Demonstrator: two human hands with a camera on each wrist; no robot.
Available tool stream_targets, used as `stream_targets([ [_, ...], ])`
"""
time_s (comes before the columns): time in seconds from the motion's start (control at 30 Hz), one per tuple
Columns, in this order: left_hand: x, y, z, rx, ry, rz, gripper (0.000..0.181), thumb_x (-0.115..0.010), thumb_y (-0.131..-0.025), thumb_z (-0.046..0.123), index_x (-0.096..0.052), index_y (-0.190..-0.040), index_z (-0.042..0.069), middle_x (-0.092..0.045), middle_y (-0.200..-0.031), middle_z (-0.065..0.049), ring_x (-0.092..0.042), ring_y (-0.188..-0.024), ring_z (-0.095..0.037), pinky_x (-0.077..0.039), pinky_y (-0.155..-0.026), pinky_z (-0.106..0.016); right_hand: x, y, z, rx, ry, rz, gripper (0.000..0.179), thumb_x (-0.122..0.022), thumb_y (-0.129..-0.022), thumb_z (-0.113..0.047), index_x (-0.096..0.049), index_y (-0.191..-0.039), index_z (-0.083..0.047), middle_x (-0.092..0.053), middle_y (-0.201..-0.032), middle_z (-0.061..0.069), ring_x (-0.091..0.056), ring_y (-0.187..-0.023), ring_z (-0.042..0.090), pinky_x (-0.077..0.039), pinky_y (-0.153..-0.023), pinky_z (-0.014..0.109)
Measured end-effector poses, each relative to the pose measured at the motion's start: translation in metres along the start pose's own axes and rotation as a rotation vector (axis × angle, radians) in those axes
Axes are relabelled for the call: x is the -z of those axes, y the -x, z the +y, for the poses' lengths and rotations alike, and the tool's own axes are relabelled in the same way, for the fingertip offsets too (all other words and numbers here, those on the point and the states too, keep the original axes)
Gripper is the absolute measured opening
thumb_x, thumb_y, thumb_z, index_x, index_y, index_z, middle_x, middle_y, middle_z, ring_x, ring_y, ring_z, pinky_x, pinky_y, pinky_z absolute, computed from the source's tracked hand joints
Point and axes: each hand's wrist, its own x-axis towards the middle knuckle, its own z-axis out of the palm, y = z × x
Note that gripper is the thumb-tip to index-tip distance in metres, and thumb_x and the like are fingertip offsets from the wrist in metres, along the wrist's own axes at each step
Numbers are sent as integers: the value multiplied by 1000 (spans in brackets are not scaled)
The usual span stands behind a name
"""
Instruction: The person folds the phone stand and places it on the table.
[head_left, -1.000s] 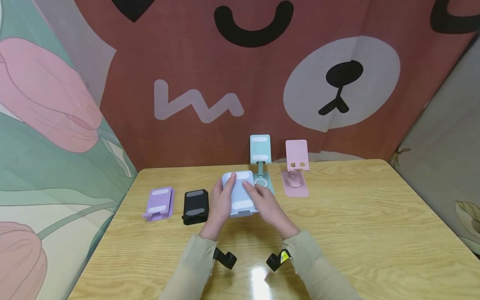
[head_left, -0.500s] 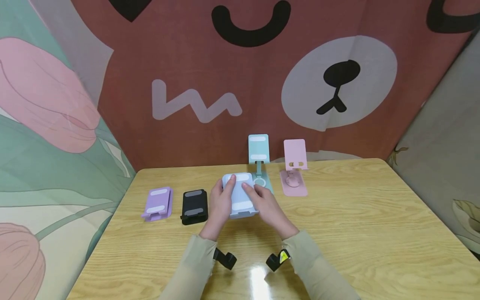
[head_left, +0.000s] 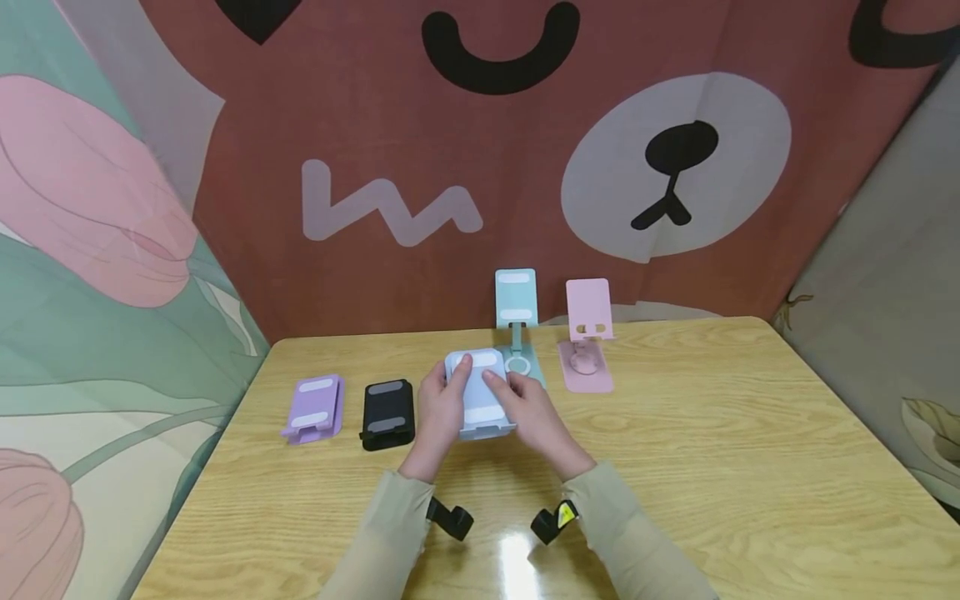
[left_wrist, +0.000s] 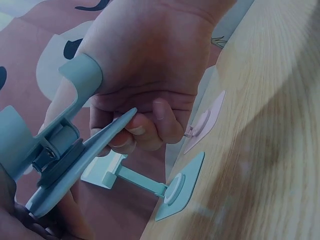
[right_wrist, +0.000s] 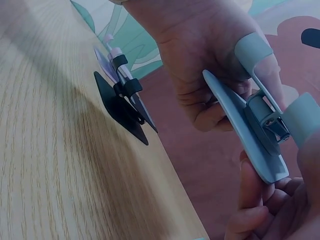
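Both hands, left hand [head_left: 441,408] and right hand [head_left: 529,410], grip the blue stand [head_left: 480,392] just above the table [head_left: 720,450], and it could slip and knock the green stand [head_left: 517,317] right behind if the fingers let go.

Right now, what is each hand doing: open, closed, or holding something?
Left hand: fingers curled round the light blue phone stand, holding it.
Right hand: also grips the same stand, from its other side.
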Motion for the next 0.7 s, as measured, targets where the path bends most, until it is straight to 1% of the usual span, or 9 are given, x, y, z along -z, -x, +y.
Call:
stream_targets([
  [0.13, 1, -2, -2, 11, -9, 1, 51, -54, -104, 48, -64, -126, 2, -68, -106, -10, -62, -91, -22, -53, -79, -36, -2, -1, 3, 6, -1, 4, 56, -53, -102, -57, -69, -107, -4, -67, -88, 6, -59, -77, 18, -49, -66, 32],
  [0.23, 1, -3, -4, 11, -33, -5, 51, -54, -105, 47, -64, -126, 2, -68, -109, -12, -62, -93, -23, -53, -81, -38, -4, -2, 8, 10, -4, 7, 54, -54, -101, -57, -69, -101, -5, -64, -83, 6, -57, -73, 18, -47, -62, 31],
  [0.37, 2, -3, -8, 46, -74, 6, 49, -54, -105, 43, -59, -124, -2, -67, -106, -15, -63, -91, -24, -54, -79, -38, -6, -3, 13, 7, 10, -5, 53, -55, -101, -57, -68, -96, -6, -61, -78, 6, -55, -70, 18, -45, -60, 30],
  [0.47, 2, -2, -10, 74, -77, 26, 49, -56, -105, 41, -53, -123, -4, -66, -101, -18, -65, -87, -26, -55, -74, -38, -4, -5, 15, -5, 58, 12, 53, -54, -101, -57, -68, -100, -6, -63, -82, 5, -58, -74, 20, -48, -64, 32],
  [0.57, 3, -4, -13, 93, -98, 47, 49, -57, -104, 40, -49, -124, -4, -65, -99, -19, -66, -84, -27, -56, -72, -40, 2, -8, 16, -27, 105, 64, 52, -53, -102, -56, -66, -104, -6, -66, -89, 8, -61, -76, 25, -48, -66, 34],
  [0.7, 7, -9, -19, 118, -179, 64, 49, -57, -104, 42, -50, -123, -3, -63, -102, -19, -65, -88, -29, -55, -77, -43, 16, -14, 16, -36, 124, 119, 51, -53, -102, -55, -65, -106, -5, -69, -97, 12, -60, -76, 26, -48, -66, 36],
])
